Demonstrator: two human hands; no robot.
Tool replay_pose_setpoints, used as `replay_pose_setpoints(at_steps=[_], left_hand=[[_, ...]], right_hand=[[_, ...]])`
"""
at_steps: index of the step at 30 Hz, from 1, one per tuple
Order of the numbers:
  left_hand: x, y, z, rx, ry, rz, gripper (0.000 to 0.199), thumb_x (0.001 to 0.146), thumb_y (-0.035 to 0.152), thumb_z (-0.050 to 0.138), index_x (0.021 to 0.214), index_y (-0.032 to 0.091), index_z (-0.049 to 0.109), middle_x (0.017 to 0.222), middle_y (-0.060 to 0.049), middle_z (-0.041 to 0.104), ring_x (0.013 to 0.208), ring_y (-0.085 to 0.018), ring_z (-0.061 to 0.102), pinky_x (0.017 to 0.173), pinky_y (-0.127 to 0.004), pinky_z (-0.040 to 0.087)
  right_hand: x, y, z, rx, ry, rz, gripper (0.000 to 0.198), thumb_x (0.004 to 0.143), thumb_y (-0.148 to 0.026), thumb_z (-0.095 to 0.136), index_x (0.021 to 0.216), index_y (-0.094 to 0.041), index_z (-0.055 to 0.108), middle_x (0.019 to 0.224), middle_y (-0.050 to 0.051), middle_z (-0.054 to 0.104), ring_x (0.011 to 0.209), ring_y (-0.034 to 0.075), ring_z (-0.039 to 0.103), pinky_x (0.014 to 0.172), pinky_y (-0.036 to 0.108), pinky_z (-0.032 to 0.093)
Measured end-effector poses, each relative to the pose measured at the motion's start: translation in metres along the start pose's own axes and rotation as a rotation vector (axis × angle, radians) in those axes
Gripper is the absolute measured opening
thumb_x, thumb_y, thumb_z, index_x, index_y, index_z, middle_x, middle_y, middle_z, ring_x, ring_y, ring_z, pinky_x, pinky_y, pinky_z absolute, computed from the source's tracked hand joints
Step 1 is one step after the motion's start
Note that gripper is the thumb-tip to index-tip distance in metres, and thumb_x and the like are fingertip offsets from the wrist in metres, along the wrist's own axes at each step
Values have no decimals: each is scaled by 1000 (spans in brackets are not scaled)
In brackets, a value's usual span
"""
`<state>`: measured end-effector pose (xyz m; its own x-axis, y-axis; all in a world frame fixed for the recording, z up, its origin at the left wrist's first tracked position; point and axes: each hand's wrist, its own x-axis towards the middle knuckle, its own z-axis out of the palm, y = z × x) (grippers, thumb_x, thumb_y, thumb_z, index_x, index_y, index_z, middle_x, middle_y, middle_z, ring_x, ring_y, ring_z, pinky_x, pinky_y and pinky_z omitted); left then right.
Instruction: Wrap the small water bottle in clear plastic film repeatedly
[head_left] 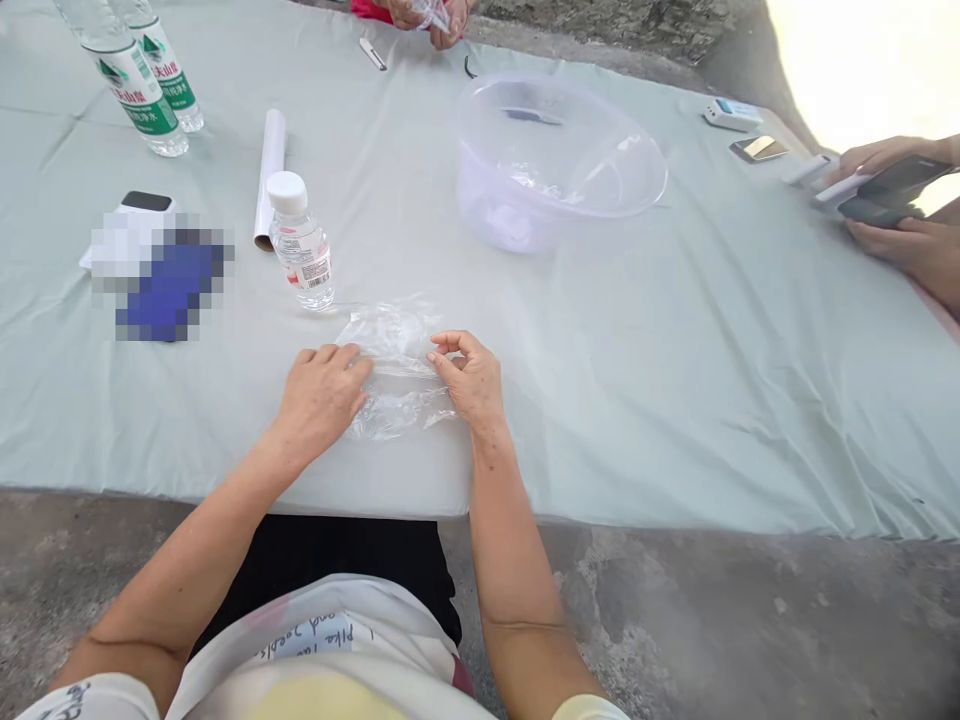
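A crumpled clear plastic bag [397, 340] lies spread on the cloth near the table's front edge, between my two hands. My left hand [324, 392] is at its left side, fingers bent down and thumb close to them on the plastic. At the right side, my right hand [471, 378] pinches the bag's edge between thumb and forefinger. Just beyond my left hand stands a small clear bottle [304, 262] with a white cap, upright. Behind that bottle lies a white roll [272, 175].
A translucent basin [495, 200] holds some clear plastic. Two large water bottles [142, 110] stand back left, near a blurred blue object [172, 290]. Another person's hands [442, 22] hold plastic at the far edge. At right, a person's hands [900, 240] hold a dark device.
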<state>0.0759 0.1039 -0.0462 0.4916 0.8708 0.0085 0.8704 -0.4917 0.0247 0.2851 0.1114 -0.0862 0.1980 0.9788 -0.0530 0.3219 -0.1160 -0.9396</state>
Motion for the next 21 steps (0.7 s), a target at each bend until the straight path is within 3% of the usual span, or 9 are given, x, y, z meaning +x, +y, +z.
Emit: replay_pose_setpoints(at_steps=[5, 10, 12, 15, 17, 18, 21], left_hand=[[-39, -47, 4, -65, 12, -183, 33, 94, 30, 59, 125, 21, 64, 140, -14, 62, 126, -34, 58, 94, -48, 51], [-72, -92, 5, -9, 69, -353, 39, 91, 43, 62, 125, 24, 65, 140, -17, 59, 124, -42, 58, 92, -58, 51], [-83, -97, -2, 17, 120, -433, 36, 91, 43, 61, 122, 24, 66, 138, -19, 60, 121, -45, 59, 90, -61, 52], [-87, -73, -22, -50, 393, -502, 26, 96, 36, 54, 117, 25, 66, 130, -14, 67, 115, -39, 64, 92, -57, 52], [-75, -40, -32, -240, 569, -366, 25, 99, 27, 49, 118, 24, 64, 121, -10, 70, 114, -29, 65, 94, -44, 53], [-65, -22, -33, -344, 540, -229, 25, 99, 22, 47, 116, 24, 64, 118, -8, 70, 110, -25, 66, 91, -37, 53], [-24, 20, -18, -443, 142, 260, 32, 91, 4, 42, 100, 22, 66, 98, -3, 70, 82, -16, 65, 66, -25, 49]], right_hand=[[0, 2, -1, -81, 47, -44, 24, 78, -30, 60, 98, -23, 72, 91, -1, 66, 52, 8, 36, 63, 28, 41], [-1, 9, -7, -167, 112, -48, 22, 80, -29, 58, 96, -24, 73, 92, 1, 67, 55, 11, 41, 67, 31, 44], [-2, 10, -9, -197, 128, -42, 22, 81, -31, 58, 97, -24, 72, 91, 1, 68, 55, 12, 41, 68, 32, 44], [-4, 11, -9, -243, 125, -27, 23, 83, -36, 59, 99, -24, 71, 89, 1, 68, 52, 11, 40, 68, 32, 44], [-4, 10, -5, -269, 113, -21, 26, 86, -41, 58, 101, -25, 71, 88, 1, 69, 52, 11, 42, 67, 32, 44], [-4, 9, -3, -279, 105, -21, 28, 87, -44, 57, 102, -25, 70, 87, 1, 69, 52, 12, 44, 67, 32, 44], [-5, 9, 2, -330, 82, -31, 29, 88, -46, 55, 101, -24, 70, 85, 1, 70, 52, 13, 47, 67, 32, 44]])
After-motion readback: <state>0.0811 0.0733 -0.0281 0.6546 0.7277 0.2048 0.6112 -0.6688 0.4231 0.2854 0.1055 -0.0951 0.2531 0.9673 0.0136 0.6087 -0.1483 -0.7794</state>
